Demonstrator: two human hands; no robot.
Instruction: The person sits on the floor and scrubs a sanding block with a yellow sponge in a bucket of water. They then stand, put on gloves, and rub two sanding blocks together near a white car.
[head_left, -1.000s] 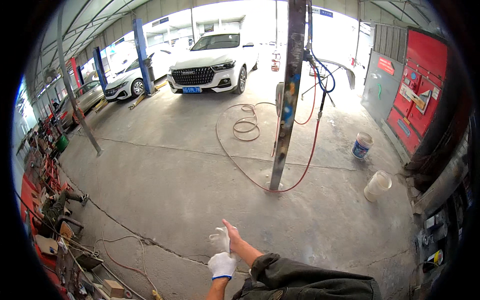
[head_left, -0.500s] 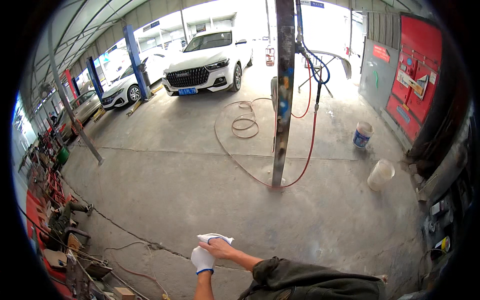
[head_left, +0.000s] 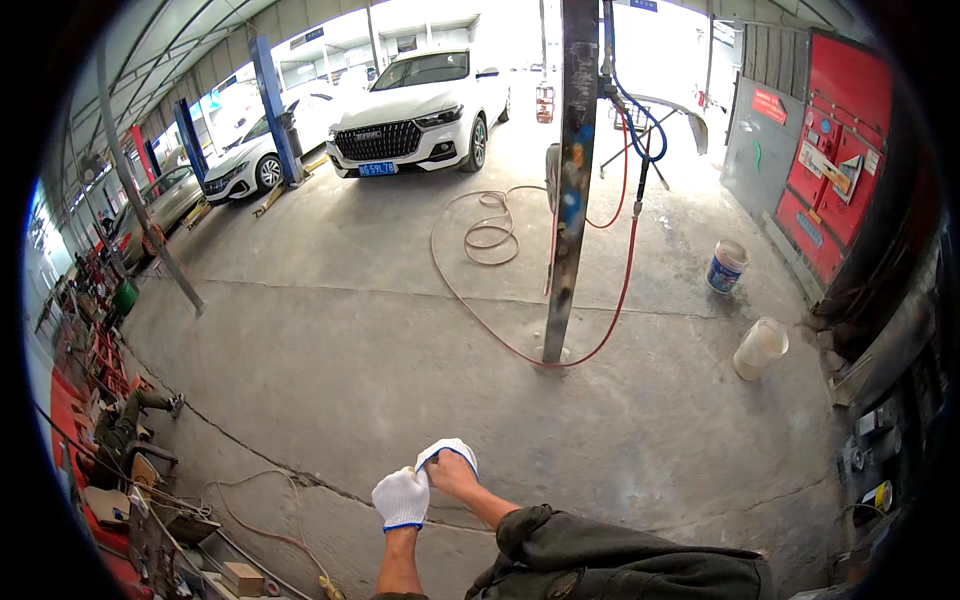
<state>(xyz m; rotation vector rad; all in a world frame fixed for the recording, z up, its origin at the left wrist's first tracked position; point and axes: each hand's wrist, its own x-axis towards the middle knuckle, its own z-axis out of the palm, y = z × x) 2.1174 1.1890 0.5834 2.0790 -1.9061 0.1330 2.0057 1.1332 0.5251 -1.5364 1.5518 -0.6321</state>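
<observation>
My left hand (head_left: 402, 498) wears a white knit work glove with a blue cuff. Its fingers are closed at the edge of a second white glove (head_left: 449, 445). That glove sits over the front of my right hand (head_left: 455, 473), its blue hem curving around the fingers. The back of the right hand and its wrist are bare. The glove hides the right fingertips, so their pose does not show. Both hands meet low in the view, above the concrete floor (head_left: 330, 400).
A steel post (head_left: 568, 220) stands ahead with a red hose (head_left: 620, 300) looped around its foot. Two buckets (head_left: 761, 349) are at the right, near a red cabinet (head_left: 840, 150). White cars (head_left: 410, 115) are parked beyond. Tools and scrap line the left, where a person's leg (head_left: 150, 400) shows.
My hands have risen slightly. The second glove, earlier lying flatter across the hands, now opens around the right fingers.
</observation>
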